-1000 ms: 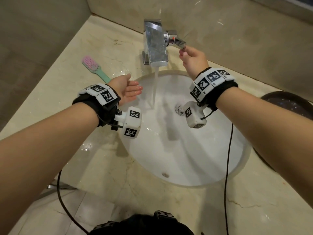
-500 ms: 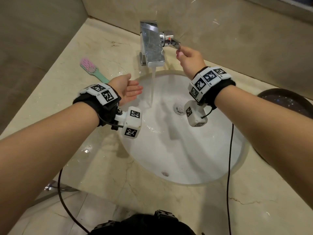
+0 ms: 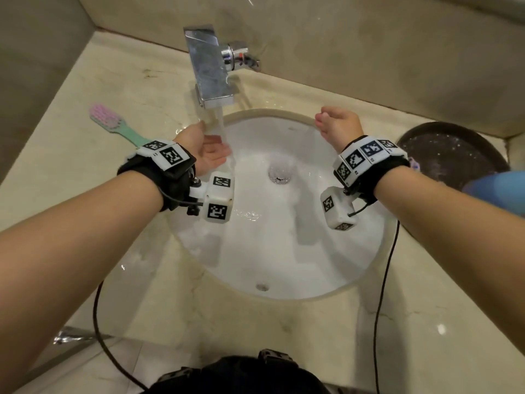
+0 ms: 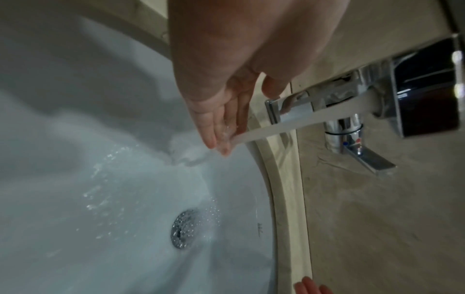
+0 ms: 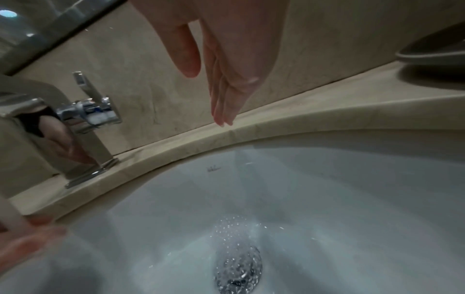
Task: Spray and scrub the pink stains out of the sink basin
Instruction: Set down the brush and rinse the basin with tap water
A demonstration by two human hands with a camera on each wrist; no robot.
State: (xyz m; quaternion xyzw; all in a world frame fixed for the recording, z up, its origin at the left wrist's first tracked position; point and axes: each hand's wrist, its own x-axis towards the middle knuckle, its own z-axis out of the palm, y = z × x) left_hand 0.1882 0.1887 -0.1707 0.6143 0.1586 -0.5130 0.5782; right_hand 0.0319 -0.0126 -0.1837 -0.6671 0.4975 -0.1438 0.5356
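The white sink basin (image 3: 284,251) is wet, and I see no pink stain in it. Water runs from the chrome faucet (image 3: 210,69) onto my left hand (image 3: 216,152), held palm up with straight fingers (image 4: 221,127) in the stream (image 4: 271,127). My right hand (image 3: 338,123) hovers empty over the basin's back right rim, its fingers (image 5: 224,99) straight and relaxed, apart from the faucet handle (image 3: 247,62). Water splashes around the drain (image 3: 279,173). A brush (image 3: 113,126) with pink bristles and a green handle lies on the counter, left of the faucet.
A dark round dish (image 3: 454,155) stands on the beige stone counter (image 3: 85,223) right of the basin. A blurred blue object (image 3: 500,189) shows at the right edge. Walls close in behind and on the left. Cables hang from both wrists.
My right hand has let go of the faucet handle and dropped back to the right over the basin rim. My left hand has moved forward into the running water.
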